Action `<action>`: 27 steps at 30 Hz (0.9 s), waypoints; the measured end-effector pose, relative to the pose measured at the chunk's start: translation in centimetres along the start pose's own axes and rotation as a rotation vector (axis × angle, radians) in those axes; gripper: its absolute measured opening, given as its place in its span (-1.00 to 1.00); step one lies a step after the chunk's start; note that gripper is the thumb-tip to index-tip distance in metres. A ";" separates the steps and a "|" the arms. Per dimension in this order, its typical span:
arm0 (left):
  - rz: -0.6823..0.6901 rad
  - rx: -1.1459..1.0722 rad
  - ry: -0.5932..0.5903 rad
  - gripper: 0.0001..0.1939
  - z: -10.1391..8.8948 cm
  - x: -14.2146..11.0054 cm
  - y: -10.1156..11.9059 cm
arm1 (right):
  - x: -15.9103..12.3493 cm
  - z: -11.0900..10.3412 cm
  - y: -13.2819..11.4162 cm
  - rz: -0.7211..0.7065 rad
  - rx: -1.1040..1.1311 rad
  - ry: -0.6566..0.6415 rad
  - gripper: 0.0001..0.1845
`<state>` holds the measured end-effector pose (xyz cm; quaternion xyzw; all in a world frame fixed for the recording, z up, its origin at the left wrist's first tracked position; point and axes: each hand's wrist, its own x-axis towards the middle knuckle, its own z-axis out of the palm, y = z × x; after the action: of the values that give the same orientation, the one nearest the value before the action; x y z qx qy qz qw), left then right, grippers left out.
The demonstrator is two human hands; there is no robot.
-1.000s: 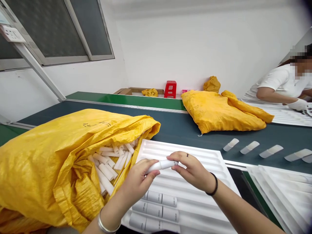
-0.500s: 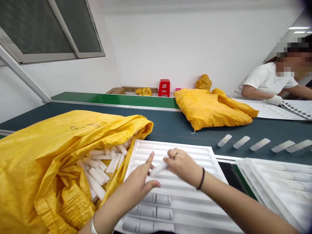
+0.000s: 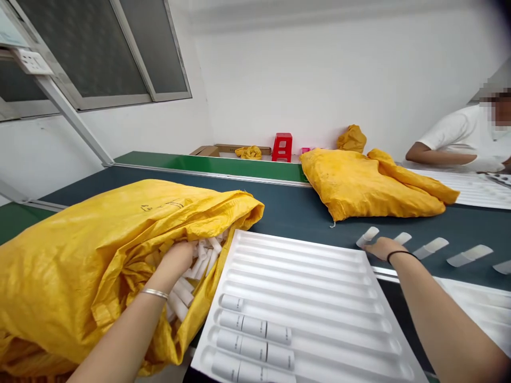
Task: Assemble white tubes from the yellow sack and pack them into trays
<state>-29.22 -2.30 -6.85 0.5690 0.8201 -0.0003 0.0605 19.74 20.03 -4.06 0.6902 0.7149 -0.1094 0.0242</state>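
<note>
My left hand (image 3: 179, 258) is inside the mouth of a yellow woven sack (image 3: 115, 229), among loose white tubes (image 3: 183, 292); its fingers are hidden. On the dark belt, my right hand (image 3: 381, 248) has its fingers bent together at the lower end of a tilted, frosted white tube (image 3: 368, 236), thumb against it. Between the hands lies a white grooved tray (image 3: 303, 276). Short white tubes with small print (image 3: 255, 348) fill the left part of its nearest rows. A single printed tube (image 3: 231, 302) sits at the left end of the row above.
Further frosted tubes (image 3: 431, 248) stand tilted along the belt (image 3: 275, 207) to the right. A second yellow sack (image 3: 371, 183) lies across the belt. At the right edge are more white trays (image 3: 479, 300). A co-worker in a white shirt (image 3: 459, 133) is at the far right.
My hands have parted: the left went into the sack, the right out to the belt. The tube held between them is gone from the hands, and a single tube now starts another tray row.
</note>
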 end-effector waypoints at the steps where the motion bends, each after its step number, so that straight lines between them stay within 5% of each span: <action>1: 0.010 -0.012 -0.005 -0.60 -0.2 -0.2 0.2 | -0.4 -0.3 -0.4 0.003 -0.015 -0.055 -0.65; 5: 0.084 -0.102 0.008 -0.68 -1.3 -1.6 1.6 | -5.7 0.7 -5.2 -0.219 0.009 -0.168 -0.66; 9: 0.197 -0.236 0.076 -0.69 -2.0 -3.8 4.5 | -14.7 5.3 -12.1 -0.713 0.075 -0.267 -0.72; 13: 0.241 -0.727 0.261 -0.72 -1.7 -6.1 7.7 | -20.3 8.7 -15.1 -0.957 -0.154 -0.305 -0.79; 16: 0.127 -1.405 0.291 -0.71 -1.2 -7.4 9.8 | -20.5 8.6 -14.7 -0.928 -0.133 -0.283 -0.74; 20: -0.172 -2.087 0.040 -0.64 -1.2 -8.6 12.3 | -18.2 6.1 -13.5 -0.821 0.426 -0.179 -0.71; 23: -0.225 -2.225 -0.126 -0.60 -1.6 -9.2 14.0 | -16.6 4.2 -13.1 -0.817 0.850 -0.092 -0.70; 27: -0.148 -2.062 -0.152 -0.59 -1.9 -9.3 15.3 | -15.6 2.5 -12.6 -1.002 0.905 0.073 -0.63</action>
<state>-11.92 -5.47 -3.01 0.1875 0.4491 0.6623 0.5697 7.69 3.97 -2.03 0.2208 0.8326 -0.3726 -0.3451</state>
